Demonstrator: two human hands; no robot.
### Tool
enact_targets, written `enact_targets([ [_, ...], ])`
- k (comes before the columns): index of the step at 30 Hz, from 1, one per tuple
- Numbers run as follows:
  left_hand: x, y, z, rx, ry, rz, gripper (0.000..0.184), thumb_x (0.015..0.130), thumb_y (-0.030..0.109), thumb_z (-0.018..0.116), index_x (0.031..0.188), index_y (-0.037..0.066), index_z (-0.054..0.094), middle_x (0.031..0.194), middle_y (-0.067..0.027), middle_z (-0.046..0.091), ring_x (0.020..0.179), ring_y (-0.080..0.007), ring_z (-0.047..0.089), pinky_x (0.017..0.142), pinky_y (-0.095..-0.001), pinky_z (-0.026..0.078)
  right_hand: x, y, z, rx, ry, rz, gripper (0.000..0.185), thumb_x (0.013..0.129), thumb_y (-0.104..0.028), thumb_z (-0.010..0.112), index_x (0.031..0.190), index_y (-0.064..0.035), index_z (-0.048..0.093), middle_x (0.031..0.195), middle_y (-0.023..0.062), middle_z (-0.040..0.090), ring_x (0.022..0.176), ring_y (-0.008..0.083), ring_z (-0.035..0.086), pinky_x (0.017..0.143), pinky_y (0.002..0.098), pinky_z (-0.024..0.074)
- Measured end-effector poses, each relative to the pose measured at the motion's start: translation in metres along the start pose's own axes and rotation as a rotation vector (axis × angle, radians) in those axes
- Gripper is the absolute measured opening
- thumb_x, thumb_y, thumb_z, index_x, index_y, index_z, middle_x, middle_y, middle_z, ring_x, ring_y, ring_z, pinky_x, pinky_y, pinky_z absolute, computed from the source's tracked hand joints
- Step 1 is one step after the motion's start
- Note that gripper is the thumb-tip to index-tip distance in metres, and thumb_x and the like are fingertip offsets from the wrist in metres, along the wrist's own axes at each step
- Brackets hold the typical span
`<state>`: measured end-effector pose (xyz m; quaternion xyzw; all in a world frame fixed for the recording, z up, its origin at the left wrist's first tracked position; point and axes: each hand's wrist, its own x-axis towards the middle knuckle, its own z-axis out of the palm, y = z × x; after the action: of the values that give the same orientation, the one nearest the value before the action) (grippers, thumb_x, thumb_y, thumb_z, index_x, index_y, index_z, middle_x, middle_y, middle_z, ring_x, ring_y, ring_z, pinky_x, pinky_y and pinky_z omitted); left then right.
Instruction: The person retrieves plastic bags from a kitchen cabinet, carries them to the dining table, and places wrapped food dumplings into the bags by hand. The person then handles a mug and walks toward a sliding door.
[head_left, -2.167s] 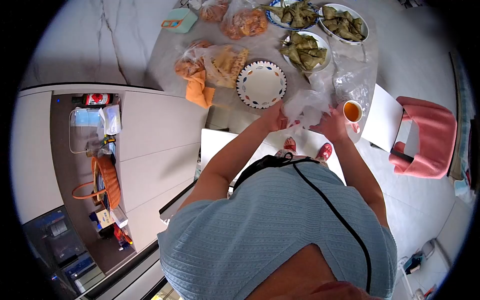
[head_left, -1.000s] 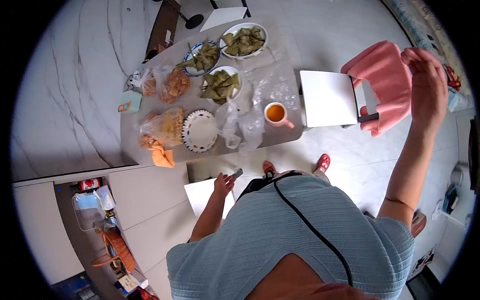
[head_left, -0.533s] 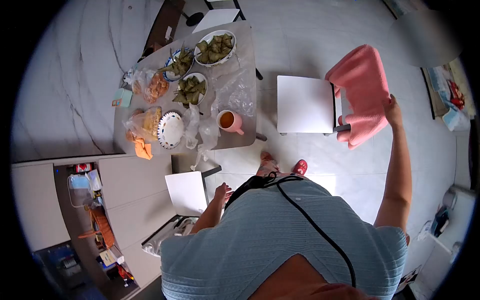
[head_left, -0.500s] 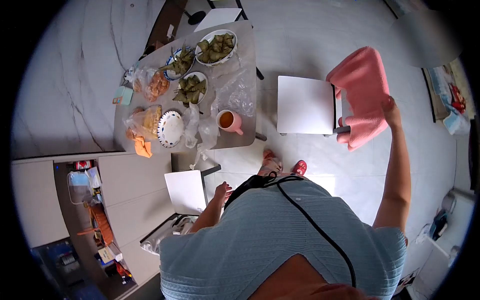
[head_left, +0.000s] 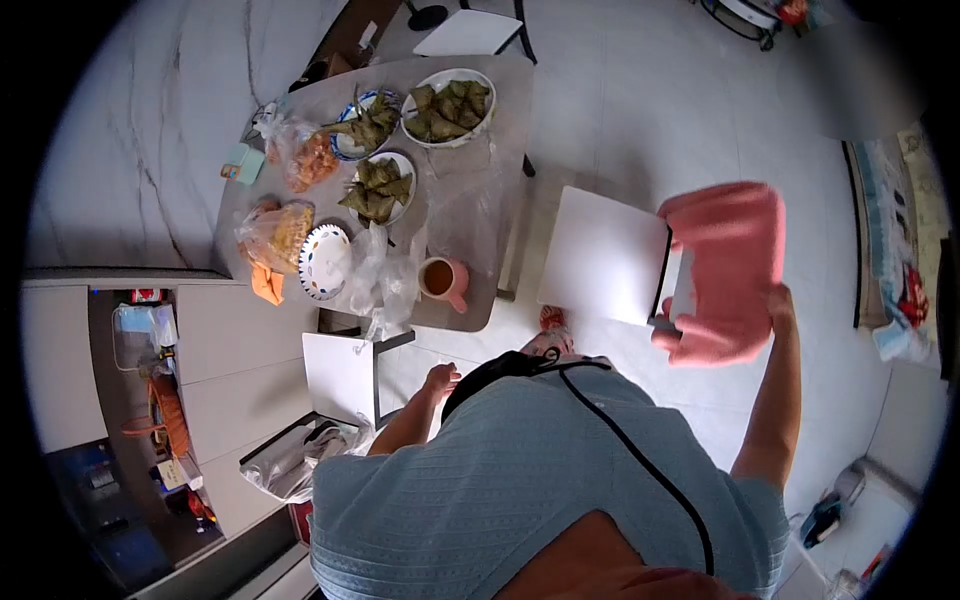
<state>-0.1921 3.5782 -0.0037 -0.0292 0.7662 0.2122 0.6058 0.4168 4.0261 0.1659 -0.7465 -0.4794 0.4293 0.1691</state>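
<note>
The grey table with rounded corners stands on the pale tiled floor, beside the white, grey-veined wall surface. Three white-seated chairs are visible: one beyond the far edge, one near my left hand, and one off the right edge. The pink fleecy cloth is draped over the back of the last.

Count on table: three dishes of green leaf-wrapped parcels, toward the far edge and centre; one white plate with a patterned rim, near edge; one pink mug of brown liquid, near-right corner; one orange cloth, near-left corner; one pale green box, left edge. Clear plastic bags overlap (exact count cannot be told).

Left hand: fingers slightly spread and bent, holding nothing visible. Right hand: touching the pink fleecy cloth's outer side; finger opening cannot be told, fingertips obscured.
</note>
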Motion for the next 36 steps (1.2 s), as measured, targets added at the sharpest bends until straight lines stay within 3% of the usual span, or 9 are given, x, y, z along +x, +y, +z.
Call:
enact_targets([
  [2,0.002,0.014,0.005,-0.041,-0.011,-0.017,0.037,0.091,0.036,0.045,0.116,0.009,0.047,0.111,-0.0102,0.059,0.097,-0.0256,0.058,0.081,-0.0423,0.045,0.010,-0.011,0.001,-0.030,-0.041,0.037,0.041,0.072,-0.018,0.064,0.105,0.0048,0.060,0.093,0.0089,0.062,0.084,0.0189,0.057,0.075,0.0328,0.0467],
  [5,-0.005,0.030,0.013,-0.055,0.020,-0.035,0.036,0.091,0.034,0.045,0.116,0.009,0.046,0.110,-0.0100,0.059,0.092,-0.0244,0.061,0.079,-0.0414,0.045,0.029,-0.015,-0.004,0.348,-0.216,-0.130,0.045,0.074,-0.021,0.063,0.112,0.0032,0.057,0.105,0.0118,0.061,0.093,0.0227,0.060,0.079,0.0345,0.0490],
  [10,-0.013,0.041,0.035,-0.106,0.067,-0.085,0.035,0.089,0.033,0.048,0.115,0.011,0.047,0.105,-0.0065,0.060,0.086,-0.0211,0.063,0.072,-0.0384,0.046,0.056,-0.025,-0.005,0.549,-0.459,0.039,0.049,0.070,-0.017,0.060,0.113,0.0038,0.055,0.104,0.0099,0.060,0.096,0.0265,0.058,0.085,0.0381,0.0476],
  [15,-0.022,0.036,0.083,-0.159,0.144,-0.108,0.032,0.088,0.032,0.050,0.113,0.011,0.049,0.098,-0.0059,0.061,0.078,-0.0178,0.061,0.064,-0.0361,0.046,0.051,-0.033,-0.001,0.650,-0.463,0.100,0.049,0.066,-0.014,0.059,0.111,0.0045,0.054,0.104,0.0112,0.060,0.097,0.0273,0.057,0.087,0.0379,0.0467],
  [20,0.020,0.011,0.115,0.308,-0.031,0.255,0.015,0.086,0.022,0.053,0.094,0.010,0.054,0.076,-0.0019,0.057,0.059,-0.0144,0.049,0.055,-0.0329,0.042,0.056,-0.030,-0.002,0.628,-0.455,0.171,0.055,0.065,-0.012,0.059,0.117,0.0037,0.050,0.107,0.0111,0.058,0.096,0.0265,0.057,0.085,0.0358,0.0462],
  [23,0.027,0.024,0.127,0.577,-0.078,0.446,0.019,0.086,0.023,0.053,0.098,0.009,0.054,0.080,-0.0036,0.059,0.061,-0.0154,0.052,0.055,-0.0325,0.042,0.042,-0.055,-0.003,0.744,-0.513,0.190,0.062,0.063,-0.013,0.059,0.121,0.0048,0.046,0.112,0.0123,0.056,0.100,0.0276,0.056,0.088,0.0361,0.0453],
  [26,-0.015,0.076,0.148,-0.070,0.026,0.053,0.033,0.088,0.029,0.052,0.115,0.009,0.049,0.105,-0.0068,0.060,0.079,-0.0190,0.060,0.068,-0.0358,0.047,0.047,-0.063,-0.004,0.743,-0.478,0.092,0.062,0.062,-0.014,0.057,0.120,0.0059,0.046,0.110,0.0124,0.056,0.098,0.0265,0.056,0.087,0.0355,0.0448],
  [33,-0.054,0.098,0.155,-0.153,0.109,0.009,0.031,0.089,0.029,0.049,0.114,0.011,0.049,0.105,-0.0064,0.060,0.088,-0.0211,0.062,0.071,-0.0369,0.047,0.111,-0.047,-0.014,0.436,-0.524,0.136,0.057,0.064,-0.018,0.055,0.116,0.0059,0.050,0.102,0.0109,0.058,0.090,0.0253,0.056,0.079,0.0354,0.0460],
  [36,-0.061,0.086,0.162,-0.174,0.139,-0.039,0.031,0.088,0.029,0.051,0.112,0.011,0.050,0.102,-0.0062,0.060,0.083,-0.0192,0.060,0.071,-0.0367,0.047,0.092,-0.079,-0.012,0.536,-0.476,0.093,0.059,0.063,-0.020,0.056,0.116,0.0066,0.049,0.104,0.0117,0.058,0.091,0.0258,0.056,0.080,0.0351,0.0460],
])
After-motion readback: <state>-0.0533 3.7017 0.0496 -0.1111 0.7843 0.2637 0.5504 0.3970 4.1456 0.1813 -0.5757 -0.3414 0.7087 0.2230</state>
